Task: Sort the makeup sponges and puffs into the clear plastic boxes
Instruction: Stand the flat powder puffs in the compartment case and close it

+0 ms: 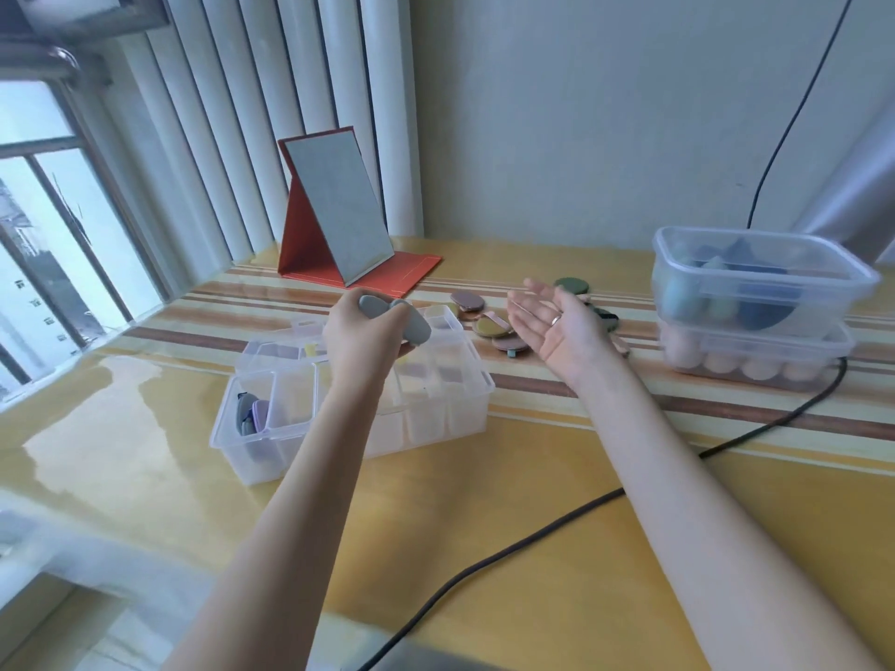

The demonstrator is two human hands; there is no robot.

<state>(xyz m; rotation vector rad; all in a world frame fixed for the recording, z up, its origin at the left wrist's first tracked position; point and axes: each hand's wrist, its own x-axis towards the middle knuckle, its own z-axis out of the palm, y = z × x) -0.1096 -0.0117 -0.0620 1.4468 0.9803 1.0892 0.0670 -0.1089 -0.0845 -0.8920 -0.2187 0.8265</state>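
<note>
Now left hand (361,331) gripping grey puffs (416,326), long axis running right and down; divided box (436,409) directly beneath. Right hand (557,322) released, palm up, nearer loose puffs (491,326).

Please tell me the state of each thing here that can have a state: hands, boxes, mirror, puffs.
Left hand: grips grey puffs.
Right hand: open, palm up, holds nothing.
Divided box: lid off, partly filled.
Stacked boxes: upper one rests on lower, both hold sponges.
Mirror: unfolded, standing.
Loose puffs: lying on the table, unsorted.
</note>
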